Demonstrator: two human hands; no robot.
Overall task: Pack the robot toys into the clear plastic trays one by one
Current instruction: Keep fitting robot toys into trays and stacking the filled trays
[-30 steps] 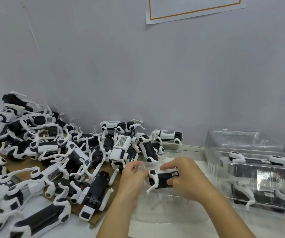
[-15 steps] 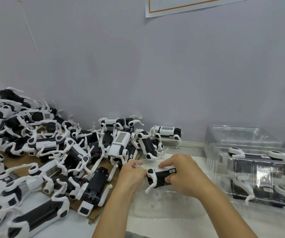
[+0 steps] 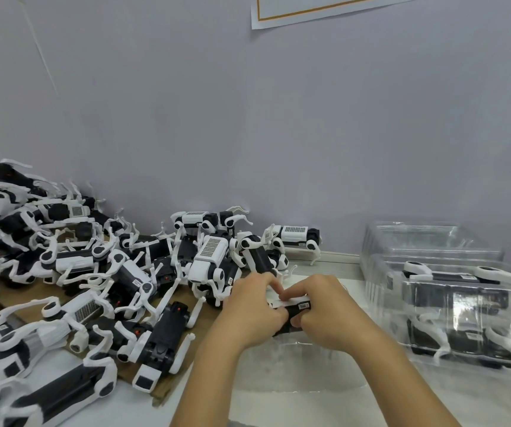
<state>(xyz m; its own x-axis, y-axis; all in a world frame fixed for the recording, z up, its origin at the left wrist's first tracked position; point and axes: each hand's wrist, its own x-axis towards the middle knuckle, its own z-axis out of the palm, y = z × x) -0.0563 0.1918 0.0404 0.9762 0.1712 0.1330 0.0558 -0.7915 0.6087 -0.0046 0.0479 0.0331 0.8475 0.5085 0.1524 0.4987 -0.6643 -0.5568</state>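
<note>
**One toy in hand, tray waiting beneath**

Both hands meet at the centre of the tabletop (image 3: pixel 279 402), working on a single robot toy (image 3: pixel 294 306). The left hand (image 3: pixel 248 312) has its fingers curled round the toy's left end; the right hand (image 3: pixel 322 309) has its fingers curled over the right end, thumb beneath. Only the toy's black body, a white strip and a small label show between them.

The step in hand looks like folding or settling this toy just above an empty clear tray (image 3: pixel 294 362) lying directly below the hands. Whether the toy already touches the tray cannot be told. The next move likely calls for lining the body up with the tray's moulded recess and pressing it down evenly, legs tucked so nothing snags.

To the right, packed trays (image 3: pixel 463 306) hold black-and-white toys under clear plastic. Behind them stands a stack of empty trays (image 3: pixel 426 241). On the left, a heap of unpacked toys (image 3: pixel 94 272) sprawls over brown cardboard (image 3: pixel 32 291), so much remains to do.
</note>
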